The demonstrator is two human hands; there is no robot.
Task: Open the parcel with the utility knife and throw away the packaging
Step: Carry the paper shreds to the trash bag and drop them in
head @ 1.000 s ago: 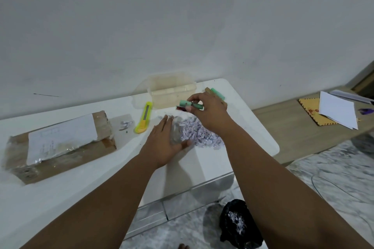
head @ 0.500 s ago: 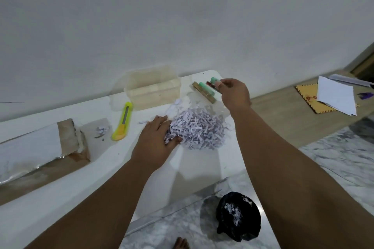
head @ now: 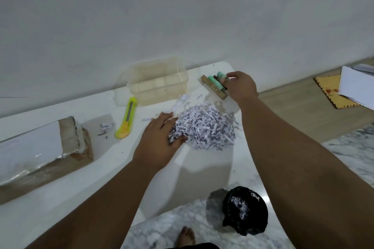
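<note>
The brown cardboard parcel (head: 40, 147), with a white label and clear tape, lies on the white table (head: 105, 170) at the left, its right end torn open. Right of it lies the yellow utility knife (head: 126, 119). A pile of shredded paper filling (head: 208, 127) sits mid-table. My left hand (head: 157, 143) rests flat on the pile's left edge, fingertips in the shreds. My right hand (head: 240, 85) reaches to the table's far right corner, its fingers closed on a green tube (head: 221, 76) beside another green tube (head: 215, 84) and a slim gold box (head: 212, 90).
A clear plastic container (head: 159, 85) stands against the wall behind the pile. A black bag bin (head: 244, 210) holding some shreds sits on the marble floor below the table's edge. White papers (head: 356, 85) and a yellow mat (head: 332, 91) lie on a wooden ledge at the right.
My right hand carried the green tube from above the pile to the far right corner, beside the other tube and box. The shreds lie spread out more. My view shifted right.
</note>
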